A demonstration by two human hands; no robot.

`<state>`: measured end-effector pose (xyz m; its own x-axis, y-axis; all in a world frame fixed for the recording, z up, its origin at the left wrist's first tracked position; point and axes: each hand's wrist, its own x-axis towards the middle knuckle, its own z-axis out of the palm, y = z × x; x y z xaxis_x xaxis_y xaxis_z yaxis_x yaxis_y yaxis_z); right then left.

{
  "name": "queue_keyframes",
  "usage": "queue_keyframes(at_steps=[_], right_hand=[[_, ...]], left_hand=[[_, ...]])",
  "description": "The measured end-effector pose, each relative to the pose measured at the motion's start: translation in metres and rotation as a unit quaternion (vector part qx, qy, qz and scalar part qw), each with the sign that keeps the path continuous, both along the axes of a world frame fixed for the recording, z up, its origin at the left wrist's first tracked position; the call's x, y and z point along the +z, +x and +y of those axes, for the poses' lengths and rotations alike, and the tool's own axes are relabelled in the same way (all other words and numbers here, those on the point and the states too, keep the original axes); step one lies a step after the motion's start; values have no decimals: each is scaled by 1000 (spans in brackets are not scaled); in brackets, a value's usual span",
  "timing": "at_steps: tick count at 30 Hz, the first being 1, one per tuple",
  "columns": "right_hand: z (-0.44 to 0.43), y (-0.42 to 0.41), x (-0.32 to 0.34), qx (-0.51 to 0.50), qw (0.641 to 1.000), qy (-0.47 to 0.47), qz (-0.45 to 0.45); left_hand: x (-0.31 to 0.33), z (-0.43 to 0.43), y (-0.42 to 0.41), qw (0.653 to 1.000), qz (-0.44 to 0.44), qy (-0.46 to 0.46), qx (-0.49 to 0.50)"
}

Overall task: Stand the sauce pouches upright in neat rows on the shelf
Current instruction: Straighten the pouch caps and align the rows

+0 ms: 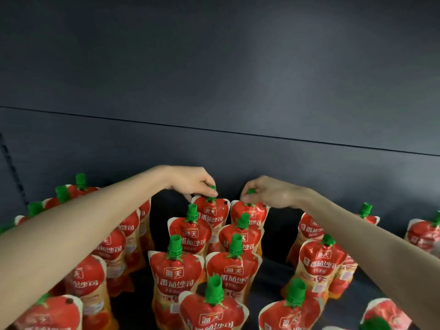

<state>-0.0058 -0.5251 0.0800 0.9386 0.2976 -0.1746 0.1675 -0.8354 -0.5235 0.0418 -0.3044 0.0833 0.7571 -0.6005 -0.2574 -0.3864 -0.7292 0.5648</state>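
Left hand (192, 184): reaches to the back of the shelf (273, 282), fingertips curled down and pinching the left cap (212, 187).
Left pouch (210, 214): hangs straight below that grip, upright, its base hidden by the pouches in front; last in its row, near the back panel (214, 151).
Right hand (266, 194): fingers bent round the right cap (251, 191), a narrow pinch from above.
Right pouch (250, 211): directly under the hand, upright, just beside the left pouch, edges close or touching; I cannot tell which.
Middle rows (176, 275): two lines of red pouches with green caps run forward from the held pair, all upright.
Left group (112, 248): more upright pouches, partly hidden by the left forearm.
Right group (319, 260): upright pouches set apart from the middle rows by bare shelf, under the right forearm.
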Motion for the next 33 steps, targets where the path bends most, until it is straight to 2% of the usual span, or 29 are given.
queue_keyframes(at_steps=[7, 14, 19, 33], right_hand=[[32, 12, -5, 28, 999, 40, 19], [50, 10, 0, 25, 999, 19, 40], [54, 9, -3, 7, 999, 35, 35], [55, 8, -2, 22, 997, 44, 58]], left_hand=[[4, 35, 8, 999, -19, 37, -9], [-1, 64, 11, 999, -27, 23, -24], [-4, 68, 10, 999, -28, -4, -40], [0, 66, 3, 999, -6, 7, -40]])
